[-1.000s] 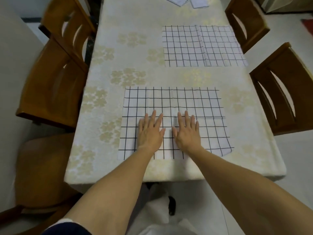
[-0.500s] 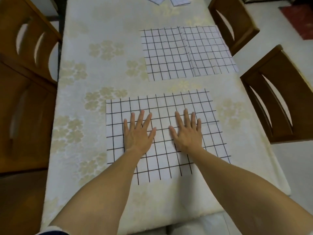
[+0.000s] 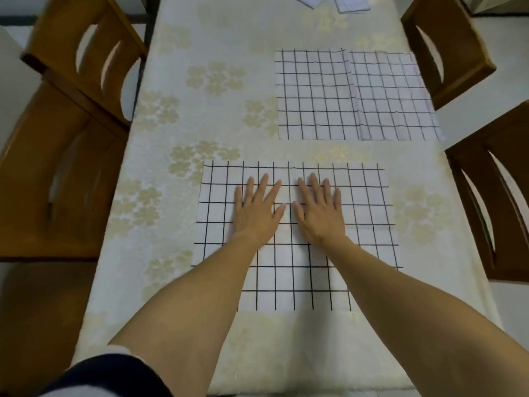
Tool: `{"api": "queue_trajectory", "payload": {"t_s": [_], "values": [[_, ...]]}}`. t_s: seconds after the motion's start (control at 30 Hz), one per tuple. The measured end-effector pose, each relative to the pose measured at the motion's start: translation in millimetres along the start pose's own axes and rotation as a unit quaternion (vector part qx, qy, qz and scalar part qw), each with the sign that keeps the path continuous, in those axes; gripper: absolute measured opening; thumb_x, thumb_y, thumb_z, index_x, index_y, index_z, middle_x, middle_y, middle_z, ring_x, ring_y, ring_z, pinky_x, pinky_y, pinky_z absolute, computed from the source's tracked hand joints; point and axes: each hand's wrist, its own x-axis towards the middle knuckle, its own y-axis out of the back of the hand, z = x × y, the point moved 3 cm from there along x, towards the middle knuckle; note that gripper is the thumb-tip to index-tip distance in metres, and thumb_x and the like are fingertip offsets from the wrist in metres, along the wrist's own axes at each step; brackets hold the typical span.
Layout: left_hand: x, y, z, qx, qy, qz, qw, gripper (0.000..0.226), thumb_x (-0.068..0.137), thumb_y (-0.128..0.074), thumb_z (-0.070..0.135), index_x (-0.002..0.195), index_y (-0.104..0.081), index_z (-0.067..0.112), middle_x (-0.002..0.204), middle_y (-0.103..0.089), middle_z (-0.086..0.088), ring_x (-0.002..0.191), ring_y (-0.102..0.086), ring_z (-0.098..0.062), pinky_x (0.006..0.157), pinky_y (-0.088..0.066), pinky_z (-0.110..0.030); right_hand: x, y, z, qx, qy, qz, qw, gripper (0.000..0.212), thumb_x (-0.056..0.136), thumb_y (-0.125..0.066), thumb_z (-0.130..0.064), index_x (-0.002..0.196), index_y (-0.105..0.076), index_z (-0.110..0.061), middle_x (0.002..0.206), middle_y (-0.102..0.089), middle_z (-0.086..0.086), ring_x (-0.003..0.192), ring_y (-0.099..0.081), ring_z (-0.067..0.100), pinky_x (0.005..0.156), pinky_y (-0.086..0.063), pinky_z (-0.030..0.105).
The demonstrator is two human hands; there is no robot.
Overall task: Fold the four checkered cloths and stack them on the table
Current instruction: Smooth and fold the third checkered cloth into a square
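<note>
White cloth with a black grid check [image 3: 369,213] is lying flat on the near-centre of the table, long side running left-right, near edge sitting a little back from the table's front edge. Both hands are lying on it, palms down. Left hand [image 3: 256,213] is resting on the cloth's middle-left, fingers spread and pointing away from the person. Right hand [image 3: 319,214] is sitting just beside it on the middle-right, fingers closer together. Thumbs are nearly touching, small gap showing between them. Neither hand is gripping anything: both flat and fully open, pressing on the fabric.

Second white checkered cloth [image 3: 315,93] is lying farther back and to the right, well apart from the first. A vertical crease or layer edge is running through its middle; right half is looking paler. Its right edge is reaching the table's side.

Two more pale cloth pieces [image 3: 350,2] are peeking in at the far end, cropped by the frame; pattern too blurred to tell.

Cream tablecloth with pale gold flower print [image 3: 177,110] is covering the table. Brown wooden chairs are standing on both sides: left [image 3: 65,156], right [image 3: 492,190].
</note>
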Motion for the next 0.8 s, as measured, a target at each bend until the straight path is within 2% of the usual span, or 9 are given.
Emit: {"api": "queue_trajectory", "payload": {"t_s": [0.13,0.23,0.3,0.4,0.47,0.53,0.63,0.73,0.8], "values": [[0.8,-2.7,-28.5,0.034,-0.012,0.011,0.999,0.063,0.103,-0.007,0.062,0.158,0.017,0.043,0.169,0.019,0.012,0.156,0.019,-0.02,0.125,0.008,-0.053,0.2,-2.9,18.7,-0.019,-0.01,-0.005,1.0,0.065,0.099,-0.008,-0.067,0.157,0.012,-0.044,0.168,0.015,-0.008,0.153,0.02,0.026,0.124,0.009,0.053],[-2.0,5.5,-59.5,0.04,0.048,0.011,0.998,0.062,0.104,-0.003,0.061,0.157,0.021,0.041,0.168,0.023,0.01,0.156,0.019,-0.022,0.125,0.008,-0.054,7.7,6.0,40.5,-0.022,-0.035,-0.032,0.999,0.067,0.097,-0.005,-0.071,0.155,0.016,-0.045,0.167,0.019,-0.007,0.152,0.024,0.028,0.123,0.01,0.054],[-6.0,16.2,-65.7,0.059,0.057,0.022,0.996,0.061,0.106,-0.005,0.056,0.159,0.02,0.037,0.168,0.021,0.006,0.156,0.018,-0.025,0.125,0.008,-0.053,13.4,12.3,45.0,-0.028,-0.036,-0.045,0.998,0.069,0.097,-0.005,-0.071,0.157,0.015,-0.041,0.167,0.019,-0.002,0.152,0.022,0.031,0.122,0.01,0.056],[-22.0,26.6,-32.9,0.042,-0.002,0.076,0.996,0.061,0.109,-0.015,0.046,0.162,0.011,0.031,0.171,0.013,0.003,0.158,0.011,-0.025,0.127,0.004,-0.051,-1.0,21.7,28.4,-0.003,-0.033,0.023,0.999,0.069,0.101,-0.007,-0.064,0.16,0.009,-0.031,0.168,0.016,0.002,0.154,0.015,0.028,0.124,0.007,0.052],[-37.6,18.0,0.9,0.019,-0.042,0.075,0.996,0.064,0.108,-0.021,0.046,0.163,0.008,0.03,0.171,0.01,0.003,0.158,0.007,-0.026,0.127,0.001,-0.051,-22.9,22.2,15.6,0.015,-0.024,0.057,0.998,0.066,0.105,-0.016,-0.057,0.161,0.004,-0.029,0.169,0.012,0.001,0.155,0.014,0.025,0.125,0.008,0.048],[-48.1,-2.1,26.5,0.019,-0.072,0.036,0.997,0.066,0.107,-0.02,0.052,0.162,0.009,0.031,0.171,0.012,0.003,0.158,0.011,-0.026,0.127,0.004,-0.052,-45.0,16.6,21.2,0.018,-0.066,0.056,0.996,0.068,0.105,-0.024,-0.054,0.162,0.0,-0.026,0.169,0.008,0.004,0.155,0.01,0.028,0.125,0.006,0.048],[-50.0,-24.4,34.1,0.018,-0.073,-0.013,0.997,0.068,0.104,-0.009,0.062,0.16,0.018,0.034,0.168,0.022,0.006,0.156,0.02,-0.026,0.125,0.012,-0.053,-74.9,8.2,68.5,0.051,-0.188,0.006,0.981,0.074,0.102,-0.026,-0.058,0.162,-0.005,-0.02,0.169,0.003,0.01,0.155,0.003,0.035,0.125,-0.002,0.054],[-47.7,-30.8,30.2,0.026,-0.075,-0.01,0.997,0.069,0.102,-0.002,0.066,0.158,0.022,0.035,0.166,0.027,0.006,0.155,0.023,-0.025,0.124,0.015,-0.052,-101.7,13.2,117.7,0.035,-0.216,-0.01,0.976,0.084,0.098,-0.027,-0.069,0.162,-0.006,-0.018,0.169,0.001,0.006,0.156,0.002,0.029,0.125,-0.005,0.049],[-48.5,-32.6,29.6,0.035,-0.077,0.0,0.996,0.069,0.101,0.0,0.067,0.158,0.022,0.035,0.166,0.027,0.006,0.155,0.022,-0.025,0.124,0.014,-0.053,-108.2,24.1,135.2,0.065,-0.275,0.017,0.959,0.092,0.093,-0.043,-0.071,0.159,-0.021,-0.01,0.167,-0.012,0.011,0.154,-0.011,0.031,0.124,-0.017,0.047]]}}
